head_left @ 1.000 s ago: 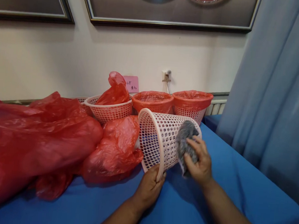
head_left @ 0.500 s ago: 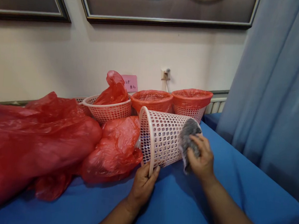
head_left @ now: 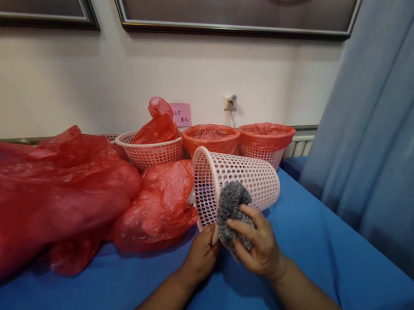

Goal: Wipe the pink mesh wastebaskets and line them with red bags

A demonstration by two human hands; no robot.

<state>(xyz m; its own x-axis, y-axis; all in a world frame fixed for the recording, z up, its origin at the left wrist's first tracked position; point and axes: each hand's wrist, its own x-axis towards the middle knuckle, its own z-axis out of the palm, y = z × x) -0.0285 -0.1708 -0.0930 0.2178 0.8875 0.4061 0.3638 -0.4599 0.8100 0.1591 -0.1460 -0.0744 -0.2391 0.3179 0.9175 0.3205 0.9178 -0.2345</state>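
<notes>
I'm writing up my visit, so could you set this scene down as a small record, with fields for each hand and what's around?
Left hand: grips the lower rim of a pale pink basket
Right hand: holds a gray cloth against that basket, near the rim
Basket position: tipped on its side, open end toward picture left
Underneath: blue surface
Picture left: red plastic bags
Behind: two red-lined baskets
Wall: pink note, socket
Picture right: blue curtain
</notes>
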